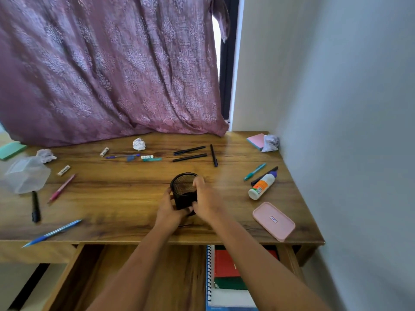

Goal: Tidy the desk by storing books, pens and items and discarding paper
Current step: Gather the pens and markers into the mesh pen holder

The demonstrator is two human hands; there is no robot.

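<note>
Nearest, left hand [169, 207] and right hand [205, 203] both clasp the black mesh pen cup [184, 189] at the wooden desk's [125, 216] front middle; I'd seat it level, mouth up, within reach of the scattered black pens [189, 157].

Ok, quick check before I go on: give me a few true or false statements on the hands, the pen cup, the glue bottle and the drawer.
1. Both the left hand and the right hand grip the black mesh pen cup. True.
2. The pen cup is full. False: nothing shows in it; pens lie on the desk.
3. The glue bottle stands upright. False: it lies on its side.
4. The drawer is open, with books inside. True.
</note>
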